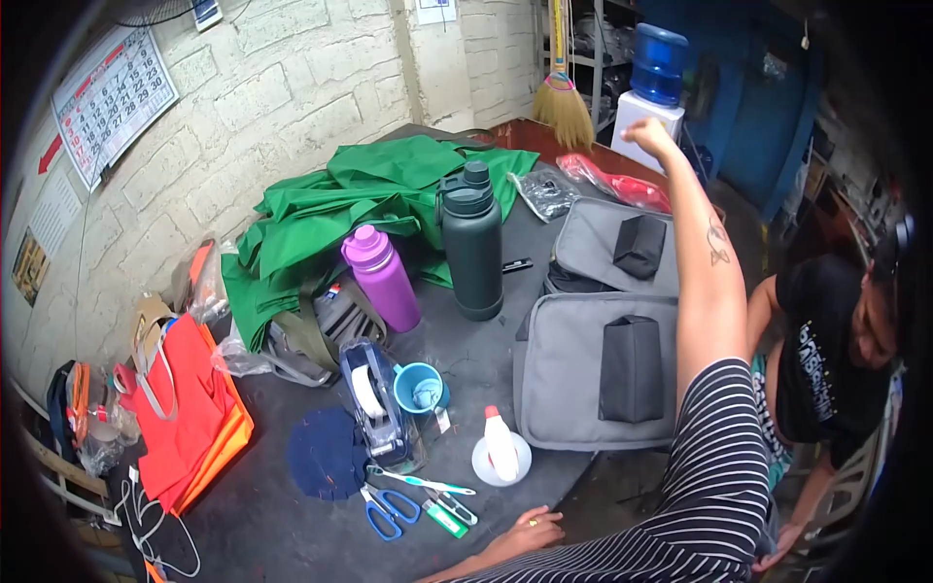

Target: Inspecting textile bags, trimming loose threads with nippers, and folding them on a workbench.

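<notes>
My right arm, in a black-and-white striped sleeve, stretches far forward over two grey padded bags [559,374] with black pockets. At its end my right hand [649,141] is raised with its fingers curled together, and nothing shows in them. Behind that hand stands a white water dispenser [632,117] with a blue jug. My left hand [530,532] lies on the table's near edge, fingers loosely stretched, a ring on one. Close to it are a white bottle with a red tip [501,447], a green-labelled cutter [447,520], a toothbrush [423,481] and blue-handled scissors [387,510].
A tape dispenser [374,408] and a blue cup [406,391] stand mid-table. Behind them are a purple bottle [389,287], a dark tumbler [473,253] and green fabric [389,175]. Red fabric [185,408] lies left. Another person [826,340] bends at the right.
</notes>
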The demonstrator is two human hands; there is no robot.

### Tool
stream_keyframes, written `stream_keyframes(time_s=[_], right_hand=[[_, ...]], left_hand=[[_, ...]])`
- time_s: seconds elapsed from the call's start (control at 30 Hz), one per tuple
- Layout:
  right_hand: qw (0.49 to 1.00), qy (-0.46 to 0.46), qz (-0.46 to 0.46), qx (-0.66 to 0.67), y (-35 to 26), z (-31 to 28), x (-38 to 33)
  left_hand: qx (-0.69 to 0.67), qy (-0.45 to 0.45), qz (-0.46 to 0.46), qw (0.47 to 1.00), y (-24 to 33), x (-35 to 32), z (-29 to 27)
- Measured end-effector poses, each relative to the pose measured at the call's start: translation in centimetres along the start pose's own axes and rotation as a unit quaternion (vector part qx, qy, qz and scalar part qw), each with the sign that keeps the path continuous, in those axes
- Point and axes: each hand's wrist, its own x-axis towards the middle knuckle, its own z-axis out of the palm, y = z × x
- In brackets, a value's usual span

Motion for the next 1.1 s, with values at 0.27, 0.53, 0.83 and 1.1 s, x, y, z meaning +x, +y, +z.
stream_keyframes(time_s=[0.27, 0.53, 0.83, 1.1], right_hand=[[0.994, -0.041, -0.088, 0.048, -11.1, -14.1, -8.4], [0.919, -0.094, -0.38, -0.044, -31.4, -15.8, -27.3], [0.754, -0.534, -0.38, 0.039, -36.5, -11.7, -46.1], [0.819, -0.498, -0.221, 0.179, -38.4, -3.3, -51.6]], left_hand=[[0.022, 0.055, -0.036, 0.998, 4.0, 1.1, -2.0], [-0.021, 0.068, -0.016, 0.997, 6.6, -1.0, -2.7], [-0.387, 0.253, 0.194, 0.865, 30.1, -12.0, -21.2], [-0.588, 0.195, 0.125, 0.775, 37.2, -20.7, -24.7]])
